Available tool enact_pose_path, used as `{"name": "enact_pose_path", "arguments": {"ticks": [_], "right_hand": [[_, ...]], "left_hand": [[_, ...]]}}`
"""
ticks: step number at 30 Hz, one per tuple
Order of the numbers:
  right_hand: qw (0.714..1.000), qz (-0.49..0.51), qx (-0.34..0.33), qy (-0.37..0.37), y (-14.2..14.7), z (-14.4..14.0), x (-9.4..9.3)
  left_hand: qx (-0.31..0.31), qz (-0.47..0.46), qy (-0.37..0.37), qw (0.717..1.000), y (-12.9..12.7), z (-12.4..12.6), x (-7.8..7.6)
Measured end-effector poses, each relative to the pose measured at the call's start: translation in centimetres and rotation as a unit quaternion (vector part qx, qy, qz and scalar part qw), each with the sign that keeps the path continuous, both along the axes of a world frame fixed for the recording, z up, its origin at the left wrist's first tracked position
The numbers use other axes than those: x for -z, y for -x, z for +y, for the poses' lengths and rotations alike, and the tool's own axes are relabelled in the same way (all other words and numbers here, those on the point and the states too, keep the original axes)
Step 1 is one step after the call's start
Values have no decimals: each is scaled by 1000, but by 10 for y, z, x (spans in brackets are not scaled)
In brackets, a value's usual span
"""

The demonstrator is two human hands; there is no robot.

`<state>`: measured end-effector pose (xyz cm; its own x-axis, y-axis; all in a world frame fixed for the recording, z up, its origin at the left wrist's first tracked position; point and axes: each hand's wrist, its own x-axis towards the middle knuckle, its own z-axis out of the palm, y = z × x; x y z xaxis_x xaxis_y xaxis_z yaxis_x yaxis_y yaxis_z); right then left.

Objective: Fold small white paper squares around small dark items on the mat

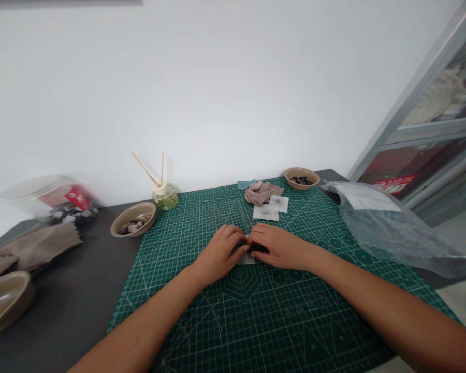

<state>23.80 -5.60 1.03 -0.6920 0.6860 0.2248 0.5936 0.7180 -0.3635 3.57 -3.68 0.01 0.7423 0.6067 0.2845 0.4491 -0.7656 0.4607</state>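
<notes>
Both my hands, left hand (221, 251) and right hand (277, 246), grip one small white cloth piece (245, 257) with something dark, pressed on the green cutting mat (256, 311) covering the dark tabletop (70, 290) below a white wall (217, 93).

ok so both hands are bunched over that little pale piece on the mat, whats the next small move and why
Probably ease the left hand and right hand slightly apart while keeping the small pale piece pinned to the green cutting mat. The fingertips meet right over it and over something dark between them, hiding both, so a small spread would expose the work without shifting it.
</notes>
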Motion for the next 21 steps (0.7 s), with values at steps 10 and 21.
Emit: {"name": "enact_pose_path", "arguments": {"ticks": [10, 21], "right_hand": [[1000, -2, -2, 3, 0, 0, 0], [1000, 0, 0, 3, 0, -1, 0]], "left_hand": [[-1, 2, -1, 1000, 0, 0, 0], [3, 0, 0, 1000, 1, 1, 1]]}}
